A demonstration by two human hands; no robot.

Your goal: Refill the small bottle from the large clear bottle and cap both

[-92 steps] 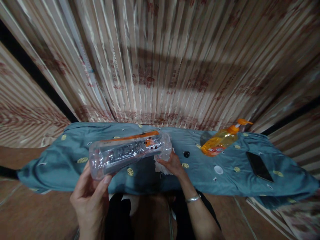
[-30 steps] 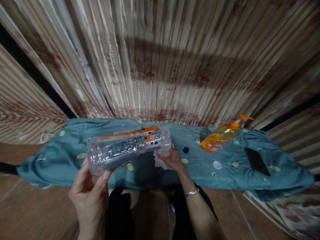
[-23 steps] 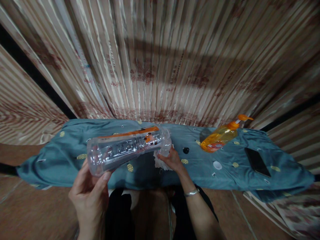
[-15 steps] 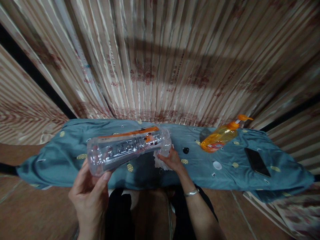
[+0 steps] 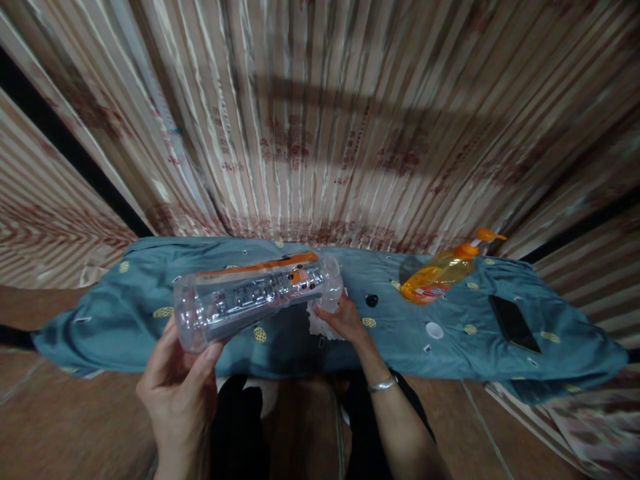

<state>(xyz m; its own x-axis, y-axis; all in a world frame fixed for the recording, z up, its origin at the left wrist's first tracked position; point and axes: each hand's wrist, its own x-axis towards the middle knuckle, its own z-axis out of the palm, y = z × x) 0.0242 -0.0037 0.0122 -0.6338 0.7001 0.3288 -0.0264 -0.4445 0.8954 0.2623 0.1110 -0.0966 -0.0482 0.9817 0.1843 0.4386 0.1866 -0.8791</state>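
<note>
The left hand (image 5: pixel 183 390) grips the near end of a clear bottle (image 5: pixel 255 298), fingers clamped, above the worktop (image 5: pixel 125 313). The right hand (image 5: pixel 345 320) presses a cloth (image 5: pixel 316 325) at its far end, wiping. Next, it probably needs turning.

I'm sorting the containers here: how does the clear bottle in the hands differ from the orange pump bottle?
The clear bottle is see-through and looks empty; the orange pump bottle holds orange liquid. The clear bottle is held level off the cloth by the left hand and right hand; the pump bottle stands untouched.
</note>
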